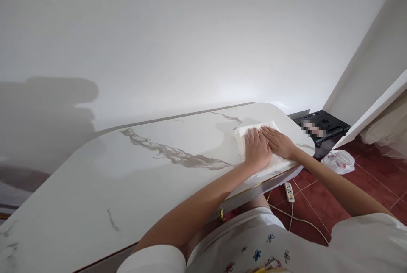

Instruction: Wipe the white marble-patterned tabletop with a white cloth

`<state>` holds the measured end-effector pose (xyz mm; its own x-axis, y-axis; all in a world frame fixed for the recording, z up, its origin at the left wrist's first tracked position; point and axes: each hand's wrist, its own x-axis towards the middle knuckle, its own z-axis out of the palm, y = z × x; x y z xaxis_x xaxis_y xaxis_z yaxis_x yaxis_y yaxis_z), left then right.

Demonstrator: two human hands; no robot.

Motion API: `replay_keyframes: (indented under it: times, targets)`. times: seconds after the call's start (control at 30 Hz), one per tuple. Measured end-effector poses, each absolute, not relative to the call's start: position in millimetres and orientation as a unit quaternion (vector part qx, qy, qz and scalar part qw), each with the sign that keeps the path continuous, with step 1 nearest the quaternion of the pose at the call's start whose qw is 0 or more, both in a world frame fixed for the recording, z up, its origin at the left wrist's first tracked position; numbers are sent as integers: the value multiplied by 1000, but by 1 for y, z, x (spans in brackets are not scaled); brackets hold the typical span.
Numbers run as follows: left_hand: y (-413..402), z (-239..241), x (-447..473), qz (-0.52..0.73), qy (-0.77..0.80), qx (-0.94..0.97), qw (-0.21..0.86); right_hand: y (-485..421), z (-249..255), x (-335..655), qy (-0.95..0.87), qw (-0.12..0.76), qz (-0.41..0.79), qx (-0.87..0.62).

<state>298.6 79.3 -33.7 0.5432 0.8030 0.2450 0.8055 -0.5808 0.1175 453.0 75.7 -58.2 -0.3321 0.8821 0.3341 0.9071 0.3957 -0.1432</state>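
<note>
A white cloth (276, 162) with fuzzy edges lies spread near the right end of a white marble-patterned tabletop (190, 137). My left hand (258, 151) rests flat on the middle of the cloth, fingers stretched out and pointing away from me. Just to its right, my right hand (278, 141) also presses down flat, its fingers angled left and reaching over the cloth towards the left hand's fingertips. Both palms hide part of the cloth.
Behind the table rises a white wall (178, 35). To the right stand a black case (330, 122) and a white plastic bag (338, 161) on the red tiled floor (378, 179). A power strip (289, 192) with a cable lies below the table's front edge.
</note>
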Motion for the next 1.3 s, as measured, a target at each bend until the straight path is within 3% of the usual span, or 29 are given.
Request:
replay_keyframes:
  times: [0.8, 1.3]
  targets:
    - [60, -38, 346, -172, -427, -887, -21, 47, -57, 501, -798, 200, -19, -568]
    - [150, -36, 358, -172, -461, -870, -34, 151, -55, 510, -804, 174, -36, -568]
